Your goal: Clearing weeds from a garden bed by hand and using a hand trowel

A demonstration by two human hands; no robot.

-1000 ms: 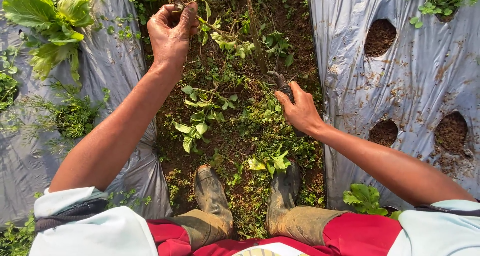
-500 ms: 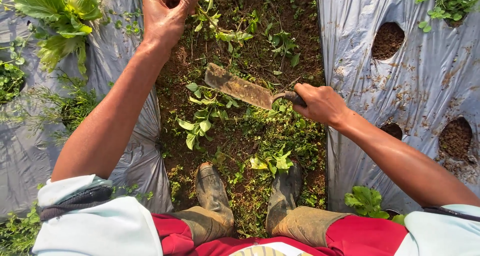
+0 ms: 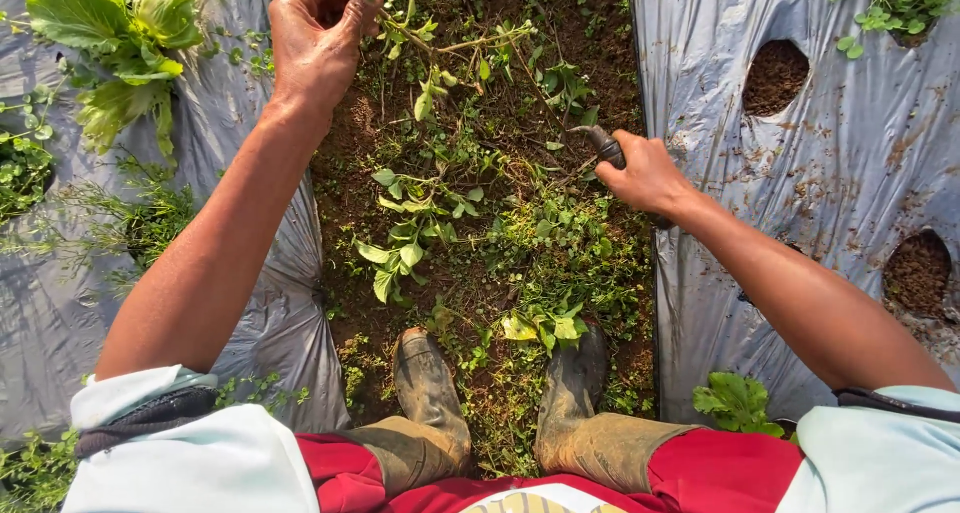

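At the bottom of the frame our two muddy boots point(image 3: 430, 393) stand side by side on a strip of soil point(image 3: 350, 163) and low green weeds, with red trousers and pale sleeves just below them. Grey plastic sheeting point(image 3: 860, 153) covers the beds on both sides of this strip, and round holes in the sheet at the right show bare earth.

From the lower right our right forearm stretches up and inward, the wrist bent slightly, to the right hand point(image 3: 648, 176) at centre right. It is closed firmly around the dark handle of a knife point(image 3: 603, 145); only the handle end sticks out above the knuckles, and the blade points down into the weeds, so we cannot see it.

From the lower left our left arm runs long and nearly straight to the top of the frame. The left hand point(image 3: 315, 38) sits at upper centre, palm toward us, fingers and thumb pinched shut on the stem of a pulled weed point(image 3: 440, 58). That stalk trails right from the fist with small leaves hanging off it, raised above the soil and well apart from the knife hand.

At the upper left a big leafy green plant point(image 3: 110, 43) grows up through the plastic, beside our left wrist.
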